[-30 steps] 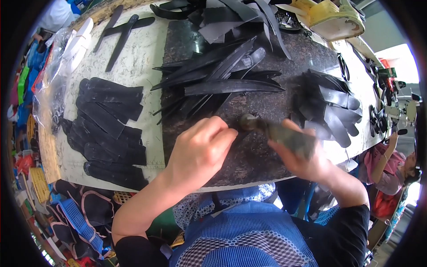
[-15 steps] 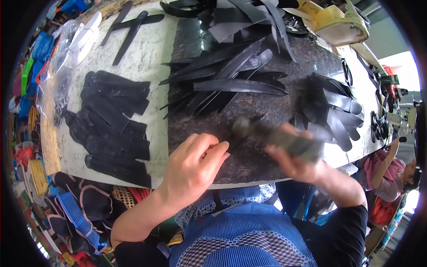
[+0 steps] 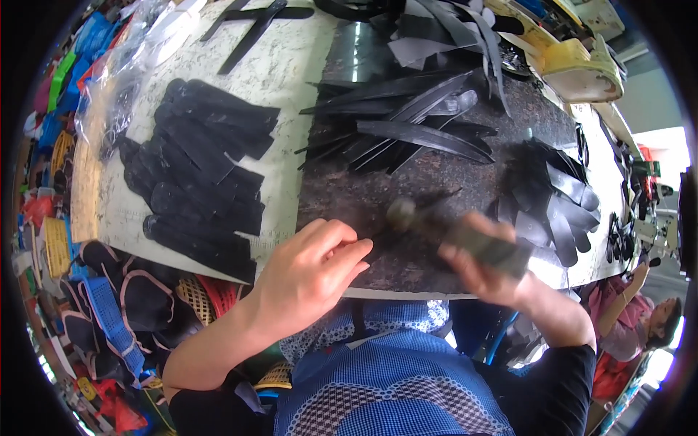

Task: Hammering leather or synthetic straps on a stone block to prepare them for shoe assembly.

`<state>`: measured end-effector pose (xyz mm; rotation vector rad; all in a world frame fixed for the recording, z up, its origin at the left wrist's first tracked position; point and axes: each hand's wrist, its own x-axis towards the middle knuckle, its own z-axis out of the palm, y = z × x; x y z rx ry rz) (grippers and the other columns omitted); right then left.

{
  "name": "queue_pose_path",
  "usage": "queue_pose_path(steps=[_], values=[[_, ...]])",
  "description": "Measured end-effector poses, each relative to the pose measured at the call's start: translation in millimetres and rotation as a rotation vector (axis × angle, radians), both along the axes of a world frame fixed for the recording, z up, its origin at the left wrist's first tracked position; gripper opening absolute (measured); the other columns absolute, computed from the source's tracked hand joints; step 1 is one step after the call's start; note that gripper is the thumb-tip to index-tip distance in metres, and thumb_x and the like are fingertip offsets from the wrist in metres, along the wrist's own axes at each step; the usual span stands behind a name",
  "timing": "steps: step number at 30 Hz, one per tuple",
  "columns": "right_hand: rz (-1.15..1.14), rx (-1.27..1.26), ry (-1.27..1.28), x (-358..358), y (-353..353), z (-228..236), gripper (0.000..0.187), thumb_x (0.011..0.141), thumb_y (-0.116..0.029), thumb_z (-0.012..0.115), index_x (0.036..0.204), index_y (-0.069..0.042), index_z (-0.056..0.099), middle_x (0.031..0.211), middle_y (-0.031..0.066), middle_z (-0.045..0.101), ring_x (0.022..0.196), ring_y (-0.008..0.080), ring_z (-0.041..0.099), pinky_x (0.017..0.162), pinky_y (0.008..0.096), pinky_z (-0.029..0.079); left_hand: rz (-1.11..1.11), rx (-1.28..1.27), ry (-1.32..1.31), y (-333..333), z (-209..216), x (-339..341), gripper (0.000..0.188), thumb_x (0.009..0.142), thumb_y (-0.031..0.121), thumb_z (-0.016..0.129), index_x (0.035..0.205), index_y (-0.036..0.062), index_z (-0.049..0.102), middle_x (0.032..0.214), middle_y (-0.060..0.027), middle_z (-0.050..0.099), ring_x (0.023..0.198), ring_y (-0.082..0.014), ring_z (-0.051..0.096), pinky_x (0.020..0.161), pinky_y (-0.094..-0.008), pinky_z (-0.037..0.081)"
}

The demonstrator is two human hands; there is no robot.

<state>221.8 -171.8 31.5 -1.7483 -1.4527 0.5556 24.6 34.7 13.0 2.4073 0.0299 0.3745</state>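
My right hand (image 3: 483, 258) is wrapped round the thick handle of a hammer (image 3: 401, 214), smeared by motion, its rounded head over the dark slab (image 3: 407, 272). Under the head lies a dark strip (image 3: 385, 236), partly hidden and blurred. The fingertips of my left hand (image 3: 313, 265) pinch together at this strip's near end. Beyond the hands, long curved black strips (image 3: 422, 138) are heaped on the slab. To the left, flat black pieces (image 3: 203, 152) overlap in a pile on the white board (image 3: 287, 163). Shiny black pieces (image 3: 560, 207) with rounded ends lie right of the hammer.
Clear plastic film (image 3: 109, 109) lies along the table's left edge. At the far right stands a yellowed container (image 3: 582, 76). Grey and black scraps (image 3: 429, 43) sit at the back. Baskets (image 3: 109, 312) crowd the lower left. Another person (image 3: 632, 312) is at the right.
The view has shifted, so the table and its piles sit further right and slightly higher. My left hand keeps its pinch, and the hammer stays in my right hand, blurred in both frames.
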Motion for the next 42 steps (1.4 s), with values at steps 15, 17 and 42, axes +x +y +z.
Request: queue_pose_path(steps=[15,17,42], values=[[0.163,-0.064,0.002,0,20,4,0.025,0.088,-0.006,0.073,0.107,0.000,0.060,0.072,0.0129,0.065,0.059,0.0261,0.070,0.053,0.0371,0.055,0.046,0.008,-0.023,-1,-3,-24,0.031,0.073,0.001,0.084,0.102,-0.0017,0.073,0.094,-0.0083,0.061,0.078,-0.0239,0.063,0.064,-0.0351,0.054],[0.332,-0.100,-0.199,-1,24,5,0.023,0.085,-0.004,0.074,0.104,0.001,0.060,0.069,0.0094,0.066,0.057,0.0243,0.069,0.050,0.0376,0.056,0.082,-0.001,-0.042,2,-2,-23,0.026,0.074,0.002,0.084,0.098,-0.0002,0.074,0.092,-0.0073,0.063,0.076,-0.0231,0.064,0.062,-0.0347,0.054],[0.342,-0.111,-0.137,-22,46,10,0.017,0.091,-0.016,0.069,0.095,-0.004,0.058,0.062,0.0091,0.059,0.051,0.0291,0.065,0.046,0.0402,0.050,0.290,0.165,-0.195,-24,-15,-52,0.026,0.064,0.000,0.085,0.086,0.0018,0.073,0.083,-0.0055,0.062,0.069,-0.0224,0.062,0.058,-0.0345,0.049]])
